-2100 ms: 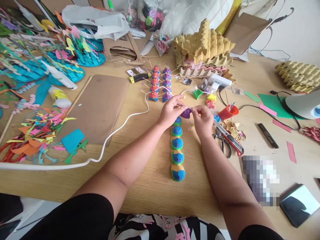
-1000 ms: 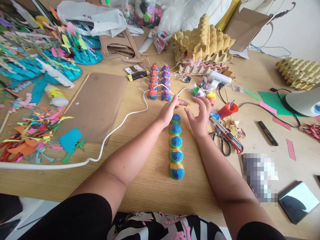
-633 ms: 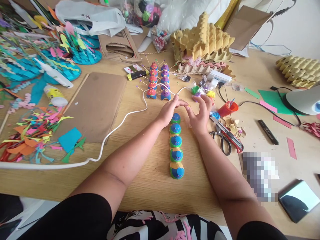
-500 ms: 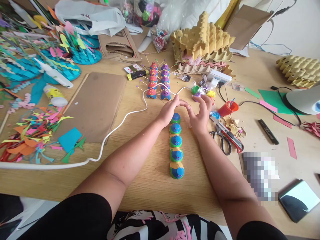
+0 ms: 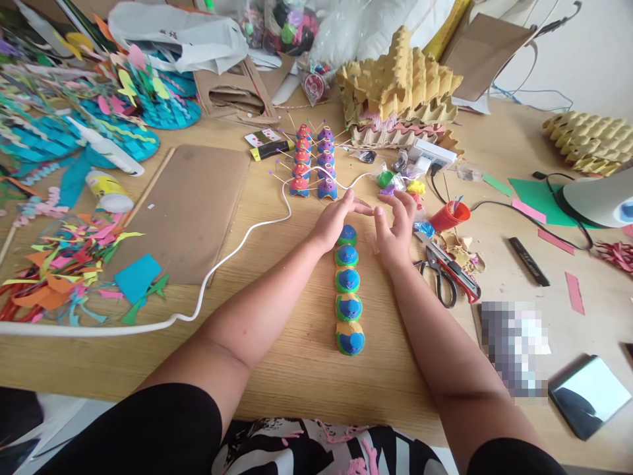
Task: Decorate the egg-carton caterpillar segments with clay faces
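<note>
A row of several egg-carton cups [image 5: 348, 280], painted blue and green with small faces, lies lengthwise on the table in front of me. My left hand [image 5: 337, 218] is beside the far end of this row, its fingers stretched toward the right. On the other side, my right hand [image 5: 397, 227] has its thumb raised and its fingers bent but apart. The left fingertips come very close to the right thumb; whether they touch, or whether a tiny piece is between them, I cannot tell. Beyond my hands stand a red-topped carton row [image 5: 301, 161] and a purple-topped one [image 5: 326, 161], both with pin-like sticks.
A white cable [image 5: 247, 231] crosses the table. Scissors [image 5: 439, 277] and a red utility knife [image 5: 457, 267] lie right of my right hand, near an orange cup [image 5: 451, 215]. Cardboard [image 5: 182, 204] and paper scraps [image 5: 64, 264] lie left; egg trays [image 5: 400, 79] are stacked behind.
The left fingertips and the right thumb have shifted slightly: they met before and now show a small gap or light contact. The carton rows have stayed put.
</note>
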A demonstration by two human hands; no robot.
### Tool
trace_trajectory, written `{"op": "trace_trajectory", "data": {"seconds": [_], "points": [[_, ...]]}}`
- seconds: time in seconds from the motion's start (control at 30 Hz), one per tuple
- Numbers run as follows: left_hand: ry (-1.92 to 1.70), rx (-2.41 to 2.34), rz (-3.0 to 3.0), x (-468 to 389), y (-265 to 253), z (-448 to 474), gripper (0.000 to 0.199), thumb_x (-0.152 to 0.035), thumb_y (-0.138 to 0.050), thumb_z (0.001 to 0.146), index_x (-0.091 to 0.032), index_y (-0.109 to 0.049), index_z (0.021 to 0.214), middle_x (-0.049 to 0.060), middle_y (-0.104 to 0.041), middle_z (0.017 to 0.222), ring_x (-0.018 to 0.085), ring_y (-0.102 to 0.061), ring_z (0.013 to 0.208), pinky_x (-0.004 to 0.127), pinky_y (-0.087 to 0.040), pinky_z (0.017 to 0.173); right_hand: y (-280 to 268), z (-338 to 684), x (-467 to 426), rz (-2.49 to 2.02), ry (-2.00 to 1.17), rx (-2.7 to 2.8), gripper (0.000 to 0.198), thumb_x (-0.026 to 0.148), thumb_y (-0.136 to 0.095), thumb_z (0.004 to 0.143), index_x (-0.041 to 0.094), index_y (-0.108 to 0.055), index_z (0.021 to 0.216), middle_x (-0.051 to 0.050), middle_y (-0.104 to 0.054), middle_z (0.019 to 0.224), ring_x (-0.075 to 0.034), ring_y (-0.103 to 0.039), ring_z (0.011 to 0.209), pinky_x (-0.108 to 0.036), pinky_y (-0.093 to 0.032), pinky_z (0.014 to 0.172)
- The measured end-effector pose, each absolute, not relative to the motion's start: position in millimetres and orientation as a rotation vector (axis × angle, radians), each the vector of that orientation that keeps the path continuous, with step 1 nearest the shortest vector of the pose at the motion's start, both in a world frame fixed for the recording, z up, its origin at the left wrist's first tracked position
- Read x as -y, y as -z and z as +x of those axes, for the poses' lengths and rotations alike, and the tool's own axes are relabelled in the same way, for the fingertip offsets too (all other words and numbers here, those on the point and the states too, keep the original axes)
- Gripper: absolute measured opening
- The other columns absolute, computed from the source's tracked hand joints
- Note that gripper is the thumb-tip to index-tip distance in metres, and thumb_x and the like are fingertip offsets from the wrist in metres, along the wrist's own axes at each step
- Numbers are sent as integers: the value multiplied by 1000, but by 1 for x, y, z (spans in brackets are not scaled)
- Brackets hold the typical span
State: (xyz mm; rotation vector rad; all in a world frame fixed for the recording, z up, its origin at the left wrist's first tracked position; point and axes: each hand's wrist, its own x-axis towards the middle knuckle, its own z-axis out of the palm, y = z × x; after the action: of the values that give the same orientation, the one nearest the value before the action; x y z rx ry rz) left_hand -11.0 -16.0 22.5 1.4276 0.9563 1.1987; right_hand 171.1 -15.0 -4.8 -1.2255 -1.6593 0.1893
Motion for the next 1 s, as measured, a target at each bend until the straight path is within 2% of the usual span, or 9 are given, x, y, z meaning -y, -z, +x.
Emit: {"op": "trace_trajectory", "data": {"seconds": [0.1, 0.17, 0.3, 0.5, 0.7, 0.87, 1.0], "points": [[-1212, -993, 1390, 13, -18, -11, 92, -79, -17, 110, -22, -87, 92, 7, -84, 123, 26, -70, 136, 42, -43, 133, 4, 173, 15, -1221, -209, 1644, 53, 68, -46, 108, 28, -73, 128, -13, -60, 141, -31, -57, 145, -65, -39, 133], [-1219, -988, 1381, 12, -16, -11, 95, -82, -15, 108, -22, -87, 92, 7, -85, 123, 26, -71, 135, 42, -43, 133, 4, 173, 15, -1203, -204, 1654, 55, 71, -49, 106, 27, -73, 128, -14, -60, 141, -32, -57, 145, -66, -39, 132], [-1215, -972, 1380, 11, -17, -11, 94, -80, -14, 109, -22, -87, 96, 7, -85, 122, 26, -72, 134, 43, -45, 132, 1, 171, 17, -1180, -164, 1700, 57, 75, -61, 99, 27, -73, 128, -15, -61, 142, -34, -57, 145, -66, -43, 130], [-1234, -972, 1348, 11, -16, -11, 92, -77, -15, 110, -22, -88, 96, 8, -85, 122, 27, -72, 133, 46, -42, 134, 2, 172, 16, -1167, -205, 1661, 50, 67, -50, 107, 27, -73, 127, -14, -62, 142, -32, -58, 145, -65, -39, 132], [-1188, -989, 1382, 14, -20, -12, 92, -80, -17, 109, -24, -89, 96, 6, -86, 121, 27, -71, 135, 42, -45, 131, 4, 172, 14, -1196, -222, 1677, 55, 73, -53, 104, 28, -72, 129, -14, -61, 143, -32, -57, 145, -65, -42, 131], [-1214, -919, 1401, 15, -21, -12, 92, -78, -18, 110, -22, -88, 90, 8, -86, 119, 27, -74, 129, 45, -47, 129, 5, 171, 13, -1196, -184, 1703, 57, 74, -56, 102, 26, -71, 130, -15, -60, 143, -33, -57, 145, -65, -42, 131], [-1196, -964, 1401, 16, -23, -12, 94, -79, -16, 110, -22, -88, 92, 7, -86, 118, 27, -73, 132, 44, -46, 131, 6, 171, 13, -1202, -183, 1713, 59, 75, -58, 101, 27, -70, 131, -16, -59, 144, -34, -56, 147, -67, -42, 131]]}}
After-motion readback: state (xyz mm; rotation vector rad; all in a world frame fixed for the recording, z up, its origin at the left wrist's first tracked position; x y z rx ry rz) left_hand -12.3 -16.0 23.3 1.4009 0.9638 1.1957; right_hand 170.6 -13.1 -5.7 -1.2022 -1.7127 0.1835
